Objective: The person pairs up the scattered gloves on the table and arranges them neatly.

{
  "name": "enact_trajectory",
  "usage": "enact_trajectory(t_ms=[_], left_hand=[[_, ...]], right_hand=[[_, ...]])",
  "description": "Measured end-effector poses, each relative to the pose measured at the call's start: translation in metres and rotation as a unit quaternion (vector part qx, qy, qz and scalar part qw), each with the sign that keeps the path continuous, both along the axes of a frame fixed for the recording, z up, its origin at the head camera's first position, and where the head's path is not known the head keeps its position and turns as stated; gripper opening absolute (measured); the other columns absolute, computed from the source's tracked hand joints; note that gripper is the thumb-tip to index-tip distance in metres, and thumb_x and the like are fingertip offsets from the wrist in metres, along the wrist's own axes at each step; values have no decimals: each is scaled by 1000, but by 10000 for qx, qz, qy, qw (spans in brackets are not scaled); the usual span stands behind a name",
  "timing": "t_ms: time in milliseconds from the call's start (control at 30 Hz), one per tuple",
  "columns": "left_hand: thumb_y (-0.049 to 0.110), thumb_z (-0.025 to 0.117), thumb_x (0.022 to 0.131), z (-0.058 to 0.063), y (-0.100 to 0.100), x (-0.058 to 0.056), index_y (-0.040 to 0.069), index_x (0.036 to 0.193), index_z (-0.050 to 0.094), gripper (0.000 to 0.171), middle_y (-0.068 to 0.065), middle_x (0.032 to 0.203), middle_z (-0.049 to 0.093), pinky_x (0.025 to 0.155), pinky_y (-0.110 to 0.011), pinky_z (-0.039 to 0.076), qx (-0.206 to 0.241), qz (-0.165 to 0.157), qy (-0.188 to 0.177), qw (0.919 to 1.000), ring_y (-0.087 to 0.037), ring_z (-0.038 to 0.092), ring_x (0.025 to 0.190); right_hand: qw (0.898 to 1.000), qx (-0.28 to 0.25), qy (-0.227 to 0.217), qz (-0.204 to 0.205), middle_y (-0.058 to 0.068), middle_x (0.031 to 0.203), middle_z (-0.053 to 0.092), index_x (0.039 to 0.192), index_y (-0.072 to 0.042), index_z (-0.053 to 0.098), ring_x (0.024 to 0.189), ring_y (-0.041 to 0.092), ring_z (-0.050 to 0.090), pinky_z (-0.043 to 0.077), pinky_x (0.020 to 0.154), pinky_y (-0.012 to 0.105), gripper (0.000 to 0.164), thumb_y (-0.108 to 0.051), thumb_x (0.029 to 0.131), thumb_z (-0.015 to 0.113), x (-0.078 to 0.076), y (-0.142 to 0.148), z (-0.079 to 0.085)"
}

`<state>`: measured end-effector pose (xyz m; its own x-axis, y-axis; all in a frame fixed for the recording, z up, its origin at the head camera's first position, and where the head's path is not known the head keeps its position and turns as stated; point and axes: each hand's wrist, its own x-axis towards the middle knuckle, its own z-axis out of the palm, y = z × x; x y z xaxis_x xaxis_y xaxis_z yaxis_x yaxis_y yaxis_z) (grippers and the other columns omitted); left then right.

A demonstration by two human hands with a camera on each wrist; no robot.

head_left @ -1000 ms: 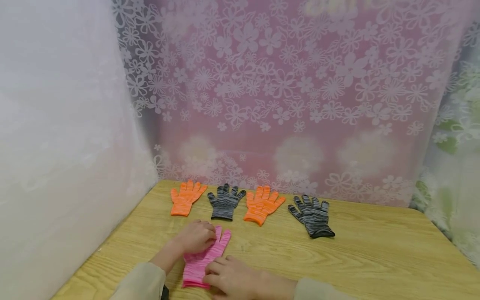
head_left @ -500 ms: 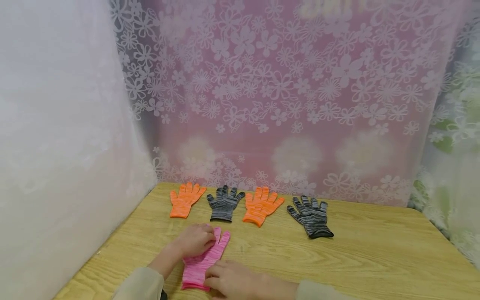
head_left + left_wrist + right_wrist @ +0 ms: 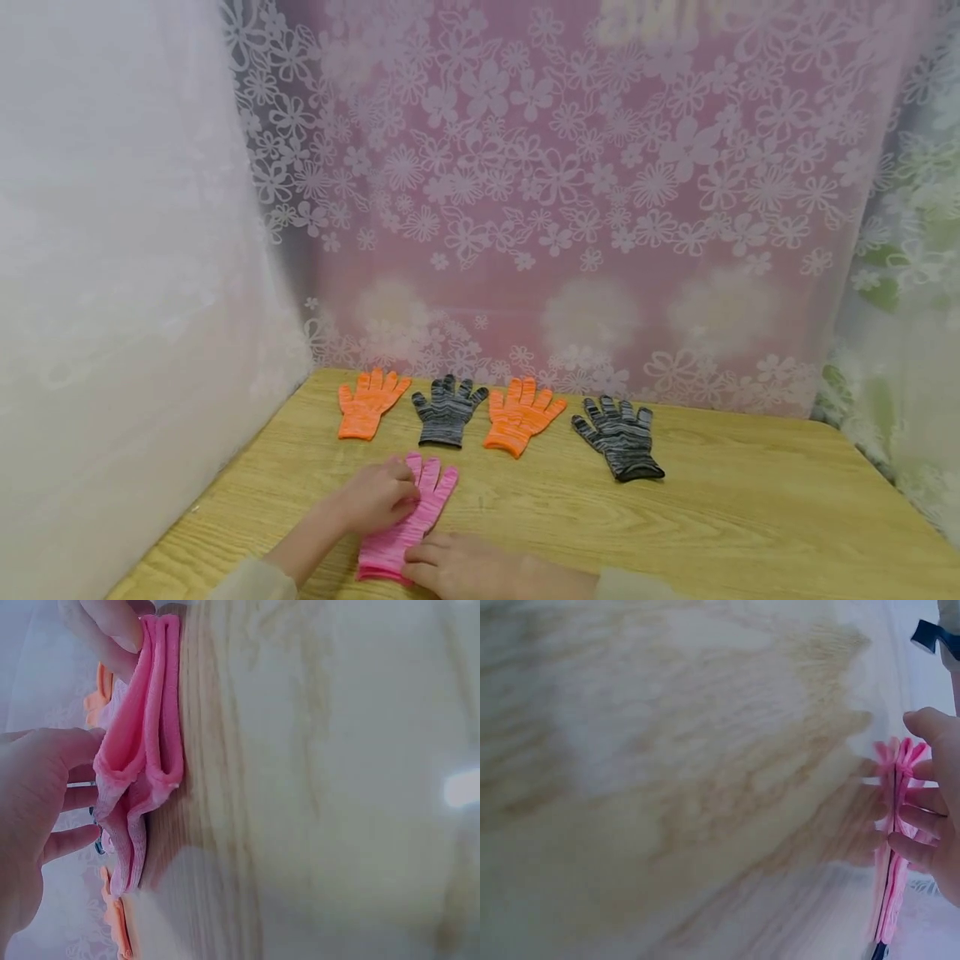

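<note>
A pink knitted glove (image 3: 392, 543) lies on the wooden table, fingers pointing away and cuff toward me. My left hand (image 3: 378, 498) rests over its left side, fingers bent down onto the cloth. At the right edge near the cuff, my right hand (image 3: 471, 567) touches the glove with extended fingers. The left wrist view shows two pink cuffs (image 3: 159, 697) one on the other, so two gloves are stacked. There, my left hand (image 3: 34, 802) has fingers spread against the side. In the right wrist view, my right hand (image 3: 941, 810) reaches along the stack's edge.
Along the back of the table (image 3: 720, 517) lie an orange glove (image 3: 367, 408), a grey-black glove (image 3: 448, 412), a second orange glove (image 3: 521, 417) and another grey-black glove (image 3: 621, 437). A pink flowered curtain (image 3: 525, 208) hangs behind, a white sheet (image 3: 150, 292) at the left.
My left hand has slid slightly left and toward me, uncovering more of the pink glove's fingers. The right hand stays at the cuff; the head view has shifted a little.
</note>
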<state>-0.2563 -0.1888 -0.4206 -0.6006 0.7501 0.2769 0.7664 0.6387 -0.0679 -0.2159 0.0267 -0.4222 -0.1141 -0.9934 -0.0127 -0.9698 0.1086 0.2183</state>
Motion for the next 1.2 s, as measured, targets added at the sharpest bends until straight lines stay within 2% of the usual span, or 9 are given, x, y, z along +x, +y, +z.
enact_trajectory(t_ms=[100,200,300,433,533,667,767,967,1200], left_hand=[[20,68,82,0,-1,7,17,84,71,5,7,82,57,66,-22,47,-57,-47,35,10000,-7,55,74],[22,68,81,0,0,13,20,84,71,5,9,80,56,62,-20,45,-69,-174,133,9997,-4,53,70],[21,67,82,-1,2,17,21,84,71,4,11,78,54,60,-19,42,6,-223,146,9996,-2,51,68],[16,66,82,0,4,19,20,84,70,6,11,79,54,61,-18,42,54,-86,-236,9997,-2,51,70],[13,65,81,2,6,19,18,84,70,8,11,81,54,65,-19,44,41,25,-552,9985,-2,51,73],[12,65,80,4,8,19,18,85,70,9,11,81,54,67,-20,45,-41,27,-584,9983,-3,52,74],[12,65,79,5,9,20,17,86,70,10,10,81,54,67,-20,45,-119,-36,-529,9985,-3,52,75],[13,65,80,3,9,21,18,88,67,10,10,83,52,66,-19,43,-352,-111,-456,9983,-3,50,75],[14,64,80,0,9,19,19,88,65,10,10,82,51,65,-19,43,-370,-201,-270,9988,-4,49,75]], right_hand=[[9993,-169,-327,63,1,133,50,133,-12,49,124,9,44,30,103,18,43,-37,99,41,-2,3,0],[9943,-566,-901,68,0,128,53,127,-13,55,120,9,46,32,101,18,37,-33,98,46,-5,9,2],[9900,-930,-1056,-96,-1,123,55,121,-14,58,115,8,49,35,98,19,32,-32,97,48,-8,17,5],[9845,-1339,-869,-727,-2,115,58,115,-13,62,109,9,53,41,92,23,28,-29,95,51,-15,28,12],[9700,-1693,-1017,-1415,-1,107,60,109,-10,65,102,12,55,44,88,26,23,-23,92,57,-28,36,17],[9478,-2160,-982,-2133,3,98,61,101,-5,67,94,17,57,47,81,30,17,-16,88,63,-53,49,20],[9371,-2394,-701,-2441,5,94,63,98,-4,68,88,19,59,49,75,31,15,-13,86,66,-70,58,20],[9280,-2382,-343,-2844,7,91,64,98,-3,69,85,22,60,50,70,33,15,-11,85,66,-98,67,17],[9171,-1721,-426,-3571,6,97,62,103,-6,67,90,23,58,49,75,36,19,-17,88,64,-114,67,22]])
